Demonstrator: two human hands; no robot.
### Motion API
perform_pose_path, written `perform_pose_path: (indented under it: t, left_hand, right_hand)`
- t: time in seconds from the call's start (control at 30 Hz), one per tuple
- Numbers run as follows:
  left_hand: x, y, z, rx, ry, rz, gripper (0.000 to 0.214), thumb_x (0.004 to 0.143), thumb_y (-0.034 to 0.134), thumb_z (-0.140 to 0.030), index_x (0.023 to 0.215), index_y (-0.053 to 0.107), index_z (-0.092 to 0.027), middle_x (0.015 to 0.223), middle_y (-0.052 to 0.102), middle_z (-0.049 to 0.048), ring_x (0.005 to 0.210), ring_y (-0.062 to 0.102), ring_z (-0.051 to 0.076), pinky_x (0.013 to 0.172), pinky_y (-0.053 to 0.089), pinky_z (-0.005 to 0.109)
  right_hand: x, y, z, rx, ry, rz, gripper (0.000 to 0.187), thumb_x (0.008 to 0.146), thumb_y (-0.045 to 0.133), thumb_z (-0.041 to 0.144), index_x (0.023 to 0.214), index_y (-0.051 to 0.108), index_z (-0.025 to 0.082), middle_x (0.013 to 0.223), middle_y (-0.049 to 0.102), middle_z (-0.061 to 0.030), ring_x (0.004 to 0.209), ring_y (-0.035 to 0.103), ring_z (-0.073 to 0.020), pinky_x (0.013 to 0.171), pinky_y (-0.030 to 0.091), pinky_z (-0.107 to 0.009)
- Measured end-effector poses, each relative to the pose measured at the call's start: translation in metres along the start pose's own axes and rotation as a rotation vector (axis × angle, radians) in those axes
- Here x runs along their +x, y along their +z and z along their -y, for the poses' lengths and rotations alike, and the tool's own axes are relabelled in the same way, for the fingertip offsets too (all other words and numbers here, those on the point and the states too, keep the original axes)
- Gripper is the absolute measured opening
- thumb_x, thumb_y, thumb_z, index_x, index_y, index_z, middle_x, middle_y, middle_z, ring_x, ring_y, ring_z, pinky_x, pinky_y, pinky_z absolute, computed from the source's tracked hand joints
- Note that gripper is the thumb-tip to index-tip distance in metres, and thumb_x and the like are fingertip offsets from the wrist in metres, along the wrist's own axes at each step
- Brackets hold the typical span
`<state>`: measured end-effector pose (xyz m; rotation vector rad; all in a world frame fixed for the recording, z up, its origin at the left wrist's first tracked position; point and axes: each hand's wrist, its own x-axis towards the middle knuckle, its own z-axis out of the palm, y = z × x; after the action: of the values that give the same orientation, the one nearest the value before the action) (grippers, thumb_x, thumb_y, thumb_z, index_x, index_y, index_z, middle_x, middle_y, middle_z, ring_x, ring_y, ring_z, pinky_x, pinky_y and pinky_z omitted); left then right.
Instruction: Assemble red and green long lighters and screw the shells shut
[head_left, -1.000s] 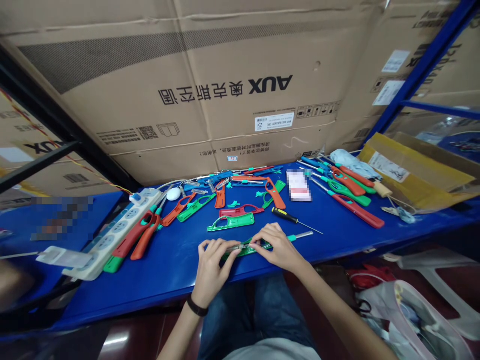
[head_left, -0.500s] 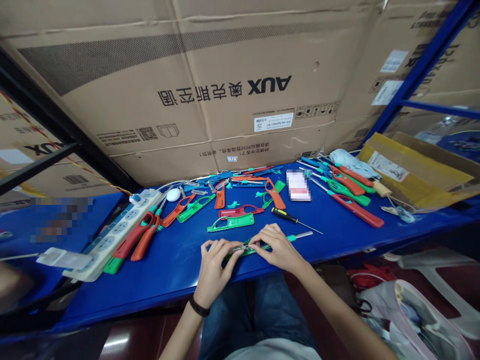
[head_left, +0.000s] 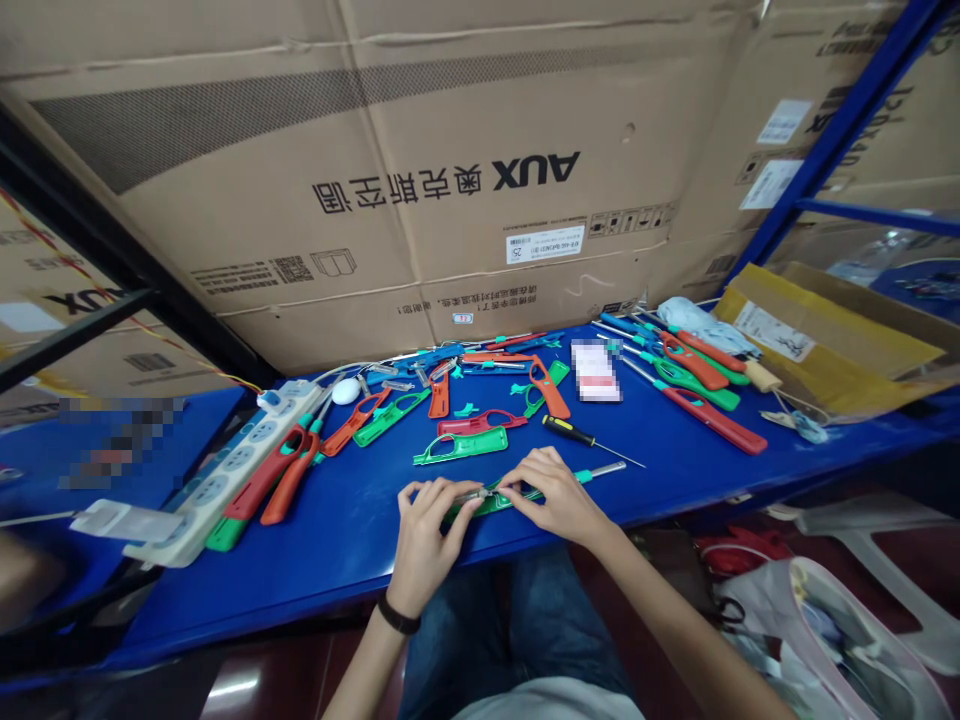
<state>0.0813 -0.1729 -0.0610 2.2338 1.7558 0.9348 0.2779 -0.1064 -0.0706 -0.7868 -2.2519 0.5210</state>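
I watch through one head-worn camera, looking forward and down from above the person's lap, across the blue workbench (head_left: 352, 560) toward the cardboard cartons (head_left: 420, 200) behind it. It sits close, with the left hand (head_left: 429, 545) and right hand (head_left: 551, 492) low in frame.
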Motion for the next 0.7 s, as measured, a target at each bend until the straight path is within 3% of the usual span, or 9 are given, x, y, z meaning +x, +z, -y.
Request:
perform_pose_path:
  t: [0.7]
  left_hand:
    - [-0.0001, 0.0019, 0.0025, -0.007, 0.008, 0.005, 0.015, 0.093, 0.052, -0.030, 0.102, 0.063, -0.028, 0.097, 0.070, -0.0013, 0.085, 0.060, 0.016, 0.089, 0.028, 0.037]
  right_hand:
    - [0.0004, -0.0006, 0.0002, -0.001, -0.016, -0.010, 0.010, 0.091, 0.055, 0.025, 0.087, 0.063, 0.020, 0.078, 0.067, -0.0017, 0.074, 0.054, -0.0156, 0.077, 0.036, -0.033]
